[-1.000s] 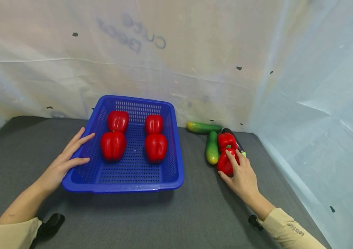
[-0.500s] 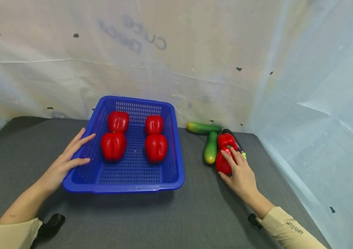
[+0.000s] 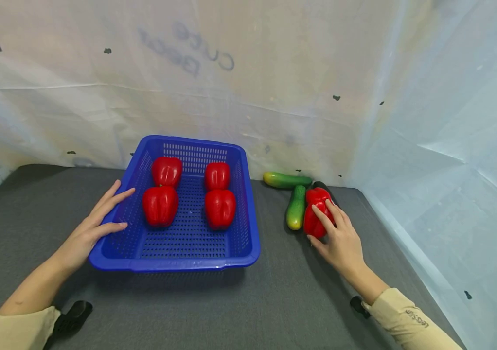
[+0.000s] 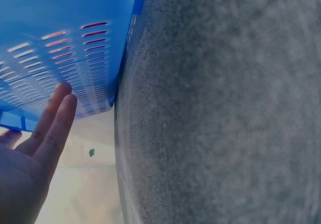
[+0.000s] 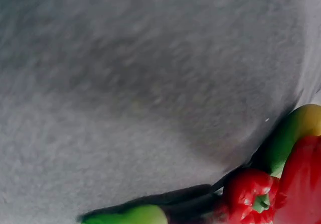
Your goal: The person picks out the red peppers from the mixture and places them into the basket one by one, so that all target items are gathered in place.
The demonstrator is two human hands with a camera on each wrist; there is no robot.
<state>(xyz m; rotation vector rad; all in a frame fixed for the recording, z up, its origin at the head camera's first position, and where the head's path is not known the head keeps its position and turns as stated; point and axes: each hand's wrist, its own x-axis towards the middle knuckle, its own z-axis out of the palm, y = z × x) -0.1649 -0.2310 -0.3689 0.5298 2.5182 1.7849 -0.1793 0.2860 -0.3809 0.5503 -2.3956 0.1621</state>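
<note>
In the head view, my left hand (image 3: 84, 236) rests at the left rim of the blue basket (image 3: 174, 265), fingers extended. The left wrist view shows two straight fingers (image 4: 50, 126) along its slotted outer wall. Two pairs of red bell peppers, left (image 3: 160, 206) and right (image 3: 220, 209), lie inside the basket. At the right, my right hand (image 3: 342, 243) grips a red bell pepper (image 3: 311, 224) with thumb and curved fingers. Just behind it sits another red bell pepper (image 3: 317, 194), overlapped by the held one. In the right wrist view, a red pepper (image 5: 298, 189) fills the lower right corner.
Two cucumbers lie left of the held pepper, one lengthwise (image 3: 295, 209) and one crosswise (image 3: 285, 180). A dark eggplant (image 3: 320, 185) is partly hidden behind the peppers; its green cap (image 5: 133, 216) shows in the right wrist view. Plastic sheeting (image 3: 253, 112) bounds the grey table (image 3: 266, 311).
My right hand's fingers have closed further over the front red pepper, which has shifted slightly back and now covers more of the pepper behind. The left hand and basket stay put.
</note>
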